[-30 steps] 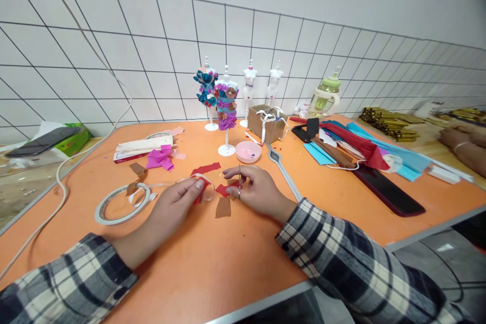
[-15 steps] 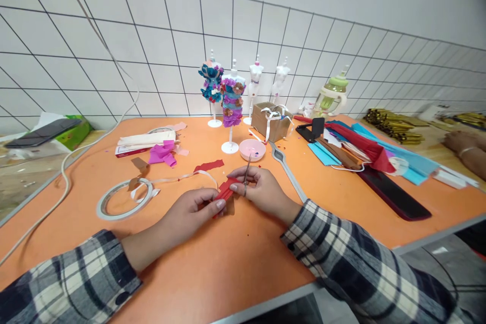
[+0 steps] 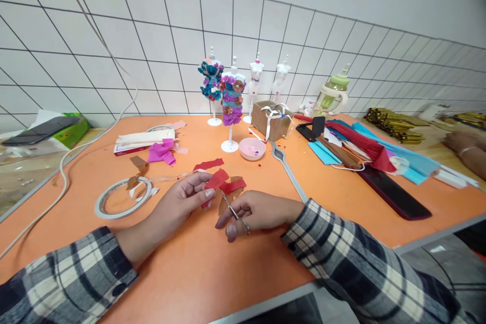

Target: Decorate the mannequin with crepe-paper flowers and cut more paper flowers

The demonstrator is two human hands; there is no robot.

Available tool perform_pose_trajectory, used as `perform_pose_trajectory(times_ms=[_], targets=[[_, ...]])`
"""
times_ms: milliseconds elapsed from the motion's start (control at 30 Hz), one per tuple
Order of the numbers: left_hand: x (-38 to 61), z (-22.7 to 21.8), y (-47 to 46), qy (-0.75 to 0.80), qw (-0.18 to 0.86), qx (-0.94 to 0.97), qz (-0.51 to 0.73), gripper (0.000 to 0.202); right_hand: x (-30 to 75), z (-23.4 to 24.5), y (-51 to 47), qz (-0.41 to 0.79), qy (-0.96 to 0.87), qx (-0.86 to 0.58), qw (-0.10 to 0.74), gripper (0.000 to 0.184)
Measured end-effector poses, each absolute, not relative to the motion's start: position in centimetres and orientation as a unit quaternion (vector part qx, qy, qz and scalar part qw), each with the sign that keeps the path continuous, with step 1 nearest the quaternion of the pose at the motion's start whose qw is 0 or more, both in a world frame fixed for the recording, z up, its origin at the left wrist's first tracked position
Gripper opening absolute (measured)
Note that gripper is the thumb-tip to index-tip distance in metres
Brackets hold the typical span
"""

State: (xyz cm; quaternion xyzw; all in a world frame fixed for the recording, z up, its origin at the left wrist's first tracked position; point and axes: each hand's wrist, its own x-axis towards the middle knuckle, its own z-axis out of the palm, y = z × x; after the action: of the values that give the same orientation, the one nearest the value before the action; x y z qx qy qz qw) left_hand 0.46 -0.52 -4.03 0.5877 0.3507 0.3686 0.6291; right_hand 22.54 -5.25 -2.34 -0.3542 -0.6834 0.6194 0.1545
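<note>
My left hand [image 3: 186, 197] pinches a piece of red crepe paper [image 3: 217, 180] between thumb and fingers. Small scissors [image 3: 231, 208] are in my right hand [image 3: 256, 212], fingers through the handles, and their blades point up at the red paper's lower edge. Whether the blades have bitten into it I cannot tell. Beneath lies a brown paper piece [image 3: 225, 205], partly covered by the red paper and scissors. Another red strip [image 3: 208, 164] rests on the orange table just beyond. To the left is a tape roll [image 3: 99, 207] with brown scraps [image 3: 139, 163] beside it.
Two decorated mini mannequins [image 3: 232, 98] and two plain white ones [image 3: 280, 78] stand at the back. A pink bowl [image 3: 252, 149], cardboard box [image 3: 261, 124] and green-topped bottle [image 3: 334, 96] are nearby. A dark phone [image 3: 395, 192] and paper sheets lie right. Another person's arm [image 3: 465, 147] shows far right.
My right hand has turned and moved lower, swinging the scissors from pointing upright to lying against the red paper. My left hand has shifted slightly left and up, and the red paper has spread open.
</note>
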Motion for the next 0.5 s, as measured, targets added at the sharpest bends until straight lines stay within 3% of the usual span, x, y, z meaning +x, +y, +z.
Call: perform_pose_trajectory(times_ms=[333,500], targets=[[0.43,-4.41,-0.44,0.36,0.584,0.652,0.324,0.036,22.65,-2.13,-5.39,0.57,-0.707,-0.377,0.183,0.033],[0.6,-3.91,-0.61,0.337,0.605,0.666,0.276,0.036,22.61,-2.57,-5.17,0.598,-0.689,-0.373,0.168,0.047]])
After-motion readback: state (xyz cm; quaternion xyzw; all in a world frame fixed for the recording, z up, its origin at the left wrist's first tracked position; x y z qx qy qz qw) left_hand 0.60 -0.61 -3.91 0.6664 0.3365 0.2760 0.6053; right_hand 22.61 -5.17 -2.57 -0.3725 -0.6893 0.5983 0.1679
